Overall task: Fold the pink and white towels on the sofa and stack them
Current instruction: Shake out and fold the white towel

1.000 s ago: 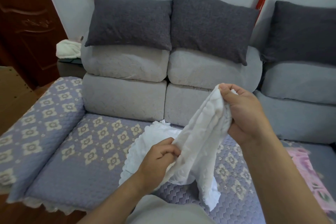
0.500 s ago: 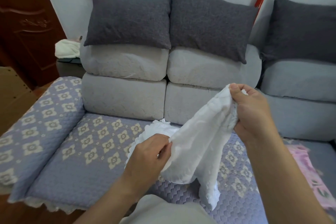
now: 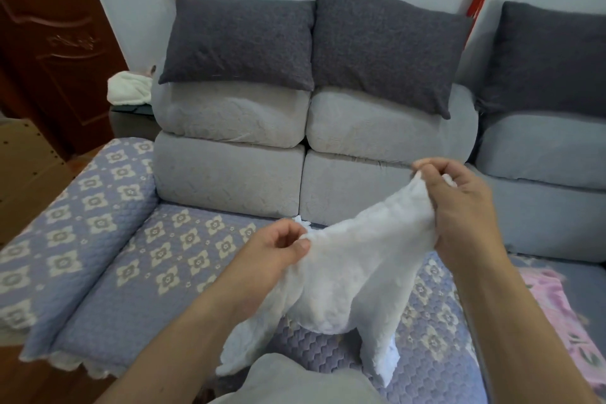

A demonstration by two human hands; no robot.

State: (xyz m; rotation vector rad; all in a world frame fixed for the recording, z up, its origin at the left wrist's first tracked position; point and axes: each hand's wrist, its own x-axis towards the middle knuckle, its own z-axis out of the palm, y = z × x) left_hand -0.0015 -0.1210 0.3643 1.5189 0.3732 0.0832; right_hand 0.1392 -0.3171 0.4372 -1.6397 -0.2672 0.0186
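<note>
Sofa (image 3: 229,180), grey, is filling the head view, its seat lying under a lilac quilted cover (image 3: 131,272) with cream flowers; three dark cushions (image 3: 239,43) are leaning along the backrest, the rightmost being cut off by the frame edge. White towel (image 3: 354,272) is hanging in the air above the seat, stretching between the two hands and drooping in loose folds whose lower ends are partly hiding behind a grey-clad knee (image 3: 295,380). Pink towel (image 3: 557,311) is lying on the seat at the right, running out of the frame. Left hand (image 3: 272,259) is pinching the towel's lower edge, its grip closing thumb against forefinger. Right hand (image 3: 459,207) is pinching the upper corner, its other fingers loosely curling. A cream cloth (image 3: 129,88) is resting beyond the sofa's left end, too small to identify. Compared with half a second ago, the hands are standing farther apart and the towel is spreading wider between them.
</note>
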